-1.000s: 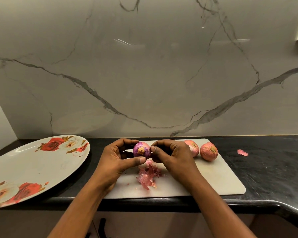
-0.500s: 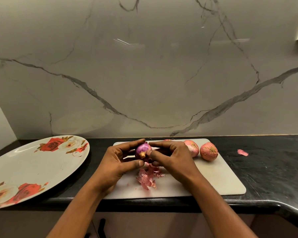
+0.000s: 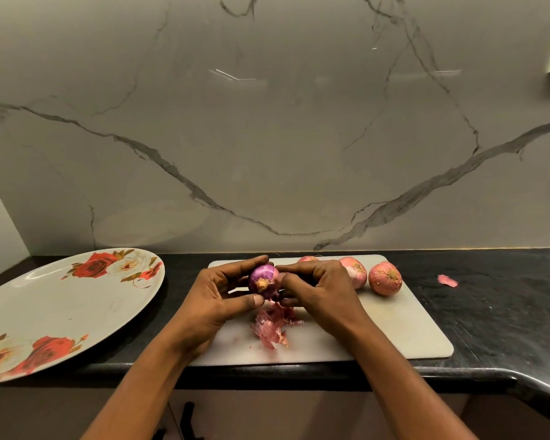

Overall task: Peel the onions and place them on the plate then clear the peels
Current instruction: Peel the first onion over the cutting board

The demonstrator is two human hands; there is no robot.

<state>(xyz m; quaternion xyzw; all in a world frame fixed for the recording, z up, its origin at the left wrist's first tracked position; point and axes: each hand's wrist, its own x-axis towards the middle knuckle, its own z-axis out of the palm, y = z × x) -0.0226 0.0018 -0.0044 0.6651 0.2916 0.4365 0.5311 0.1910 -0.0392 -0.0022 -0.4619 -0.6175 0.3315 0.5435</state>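
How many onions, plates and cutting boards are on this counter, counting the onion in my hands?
Onions: 4 (held onion, half-hidden onion, middle onion, right onion)
Plate: 1
Cutting board: 1
Total: 6

On counter point(image 3: 505, 312): cutting board point(image 3: 410, 328) at centre, plate point(image 3: 61, 312) to its left. Along board's back edge: row of three onions point(image 3: 358, 274). Above board, gripped between left hand point(image 3: 216, 300) and right hand point(image 3: 321, 290): fourth onion point(image 3: 262, 277). Beneath it, on board: peel pile point(image 3: 273, 328). Right of board: lone peel scrap point(image 3: 446, 280).
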